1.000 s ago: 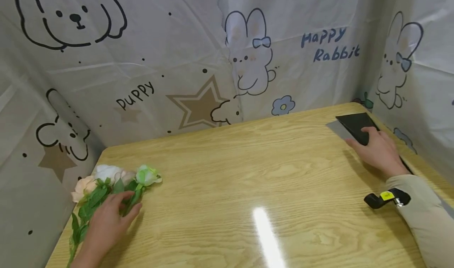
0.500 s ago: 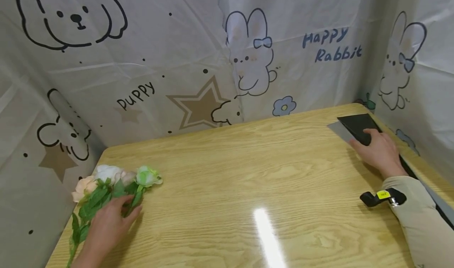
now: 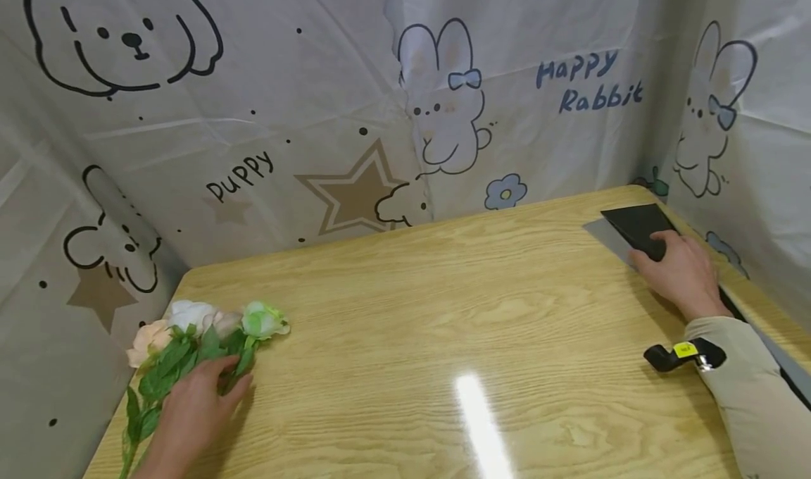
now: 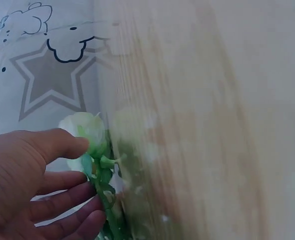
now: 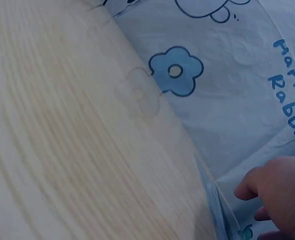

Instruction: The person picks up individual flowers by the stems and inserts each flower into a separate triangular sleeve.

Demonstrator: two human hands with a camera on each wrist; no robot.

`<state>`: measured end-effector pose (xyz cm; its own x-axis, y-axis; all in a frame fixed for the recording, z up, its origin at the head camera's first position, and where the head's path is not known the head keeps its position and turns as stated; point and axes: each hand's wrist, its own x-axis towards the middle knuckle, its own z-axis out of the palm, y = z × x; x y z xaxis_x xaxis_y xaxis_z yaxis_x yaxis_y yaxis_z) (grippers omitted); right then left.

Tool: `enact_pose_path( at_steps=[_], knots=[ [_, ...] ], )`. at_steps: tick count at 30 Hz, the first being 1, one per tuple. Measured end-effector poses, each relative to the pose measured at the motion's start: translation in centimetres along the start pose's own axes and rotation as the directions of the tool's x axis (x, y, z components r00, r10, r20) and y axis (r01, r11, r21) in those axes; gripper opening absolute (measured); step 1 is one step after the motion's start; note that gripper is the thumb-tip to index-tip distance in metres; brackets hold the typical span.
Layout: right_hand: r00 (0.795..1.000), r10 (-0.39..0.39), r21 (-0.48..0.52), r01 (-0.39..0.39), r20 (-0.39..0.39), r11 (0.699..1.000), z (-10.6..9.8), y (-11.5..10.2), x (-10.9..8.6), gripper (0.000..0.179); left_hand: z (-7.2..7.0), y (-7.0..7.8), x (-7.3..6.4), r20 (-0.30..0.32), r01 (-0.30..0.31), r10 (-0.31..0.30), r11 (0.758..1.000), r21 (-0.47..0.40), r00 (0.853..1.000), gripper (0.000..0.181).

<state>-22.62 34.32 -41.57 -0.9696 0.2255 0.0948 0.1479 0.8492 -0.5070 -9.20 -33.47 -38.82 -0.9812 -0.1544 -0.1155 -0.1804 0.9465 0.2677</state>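
Flowers (image 3: 180, 350) at the head view's eight o'clock on the table (image 3: 380, 359), probably light and soft-petalled, best held by the stems (image 4: 108, 204); left hand (image 3: 198, 401) at them, fingers relaxed, gripping nothing visible; black sheet (image 3: 636, 222) at three o'clock, likely pliable, best pinched edgewise; right hand (image 3: 681, 275) over it, fingers loosely parted

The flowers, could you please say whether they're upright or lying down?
Lying down: in the head view, the flowers stretch along the table.

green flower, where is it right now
In the head view, the green flower lies toward the left of the table, at the right end of the bunch, just beyond the left hand.
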Motion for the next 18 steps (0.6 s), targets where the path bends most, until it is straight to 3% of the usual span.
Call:
enact_pose_path(
  at_steps=[4,8,15,18],
  knots=[
    [0.999,0.039,-0.041,-0.039,-0.011,0.998,0.0,0.7,0.2,0.061,0.0,0.5,-0.6,-0.057,-0.015,0.015,1.0,0.003,0.998,0.055],
    [0.996,0.085,-0.076,-0.086,-0.014,0.993,0.0,1.4,0.2,0.058,-0.3,1.3,-0.7,-0.071,-0.03,0.03,1.0,0.002,0.997,0.055],
    [0.998,0.052,-0.112,-0.057,-0.046,0.992,0.0,2.1,0.1,0.05,-0.5,3.6,-0.4,-0.055,-0.05,0.047,0.997,-0.059,0.997,0.056],
    [0.998,0.036,-0.123,-0.043,-0.055,0.992,0.1,2.2,0.2,0.048,-0.4,4.9,-0.4,-0.085,-0.084,0.076,0.992,-0.095,0.993,0.053]
  ],
)
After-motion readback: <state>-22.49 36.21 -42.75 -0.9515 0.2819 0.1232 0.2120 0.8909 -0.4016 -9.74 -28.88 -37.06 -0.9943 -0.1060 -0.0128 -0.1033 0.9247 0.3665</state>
